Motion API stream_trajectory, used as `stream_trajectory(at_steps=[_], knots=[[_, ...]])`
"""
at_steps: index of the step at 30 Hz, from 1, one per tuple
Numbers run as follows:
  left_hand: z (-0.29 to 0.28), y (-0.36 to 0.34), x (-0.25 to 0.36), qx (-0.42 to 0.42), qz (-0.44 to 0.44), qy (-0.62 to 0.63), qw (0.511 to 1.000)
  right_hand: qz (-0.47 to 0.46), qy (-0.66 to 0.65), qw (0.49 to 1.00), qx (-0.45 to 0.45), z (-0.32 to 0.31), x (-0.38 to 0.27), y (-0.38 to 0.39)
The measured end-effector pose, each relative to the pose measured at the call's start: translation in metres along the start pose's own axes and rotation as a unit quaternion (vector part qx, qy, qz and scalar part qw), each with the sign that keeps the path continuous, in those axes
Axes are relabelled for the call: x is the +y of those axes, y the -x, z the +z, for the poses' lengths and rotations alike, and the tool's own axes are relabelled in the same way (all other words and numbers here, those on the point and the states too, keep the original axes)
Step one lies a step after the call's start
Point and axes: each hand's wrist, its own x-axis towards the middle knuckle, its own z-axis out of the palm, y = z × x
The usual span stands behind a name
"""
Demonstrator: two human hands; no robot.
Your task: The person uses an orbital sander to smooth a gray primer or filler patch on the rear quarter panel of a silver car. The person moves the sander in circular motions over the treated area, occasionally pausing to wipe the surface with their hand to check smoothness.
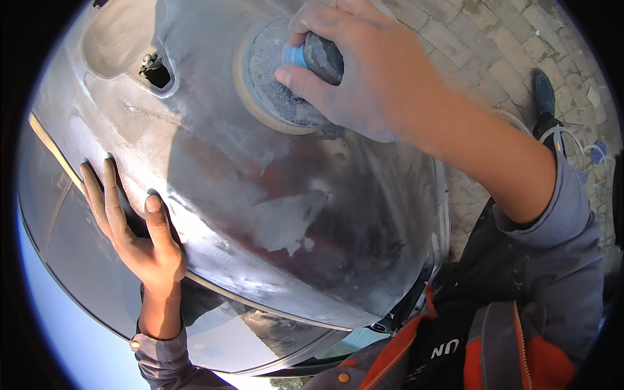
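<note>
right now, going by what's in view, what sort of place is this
Probably an outdoor car-body repair spot: the right hand grips what looks like a round sander against a patchy vehicle panel, with paving alongside.

1. A curved car panel (214, 156), grey and patchy, with a pale blotch (286, 221) towards its middle.
2. The right hand (370, 58) grips the knob (325, 58), dark with a blue band, of a round sander (270, 71) against the panel's upper part.
3. The left hand (140, 234), fingers spread, seems to rest on the panel's lower left.
4. A handle recess (117, 39) dips into the panel's upper left.
5. Brick paving (468, 39) and a dark shoe (543, 91) show beyond the panel's right edge.
</note>
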Motion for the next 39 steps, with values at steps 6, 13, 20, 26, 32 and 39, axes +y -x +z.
stream_trajectory(at_steps=[6,13,20,26,32,39], knots=[[0.0,0.0,0.001,-0.007,-0.005,-0.016,1.0,-0.013,-0.103,0.987,-0.118,-0.029,-0.025,0.129],[-0.001,0.0,0.0,-0.007,-0.003,-0.019,1.0,-0.146,-0.079,0.971,-0.174,-0.042,-0.053,0.19],[-0.002,0.0,-0.003,-0.004,0.013,-0.02,1.0,-0.149,-0.047,0.982,-0.108,-0.018,-0.06,0.099],[-0.002,0.001,-0.005,-0.002,0.011,-0.018,1.0,-0.118,0.002,0.983,-0.138,-0.018,-0.074,0.052],[-0.001,0.0,-0.006,0.004,0.003,-0.007,1.0,-0.182,-0.008,0.97,-0.163,-0.036,-0.063,0.113],[-0.001,0.0,-0.006,0.008,0.006,-0.018,1.0,-0.136,0.023,0.969,-0.206,-0.037,-0.072,0.089]])
